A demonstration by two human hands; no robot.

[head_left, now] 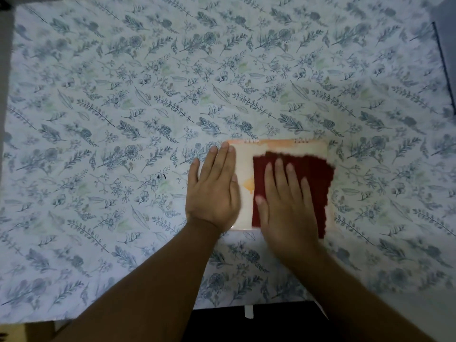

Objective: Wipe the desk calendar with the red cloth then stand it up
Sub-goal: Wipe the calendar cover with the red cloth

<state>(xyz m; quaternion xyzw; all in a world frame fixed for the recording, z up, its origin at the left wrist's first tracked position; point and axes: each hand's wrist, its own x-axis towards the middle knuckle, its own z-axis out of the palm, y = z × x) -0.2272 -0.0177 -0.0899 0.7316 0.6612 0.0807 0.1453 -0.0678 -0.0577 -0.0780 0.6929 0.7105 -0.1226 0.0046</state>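
Observation:
The desk calendar [245, 166] lies flat on the table, pale cream with orange marks and wire rings along its far edge. A dark red cloth [315, 178] is spread over its right half. My right hand [286, 201] presses flat on the cloth, fingers spread and pointing away from me. My left hand [214, 188] lies flat on the calendar's left edge, partly on the tablecloth, pinning it down. Much of the calendar's face is hidden under the cloth and both hands.
A white tablecloth [123, 107] with a blue leaf and flower print covers the table. The table's near edge [246, 304] runs just below my forearms. A dark-edged object [444, 65] sits at the far right.

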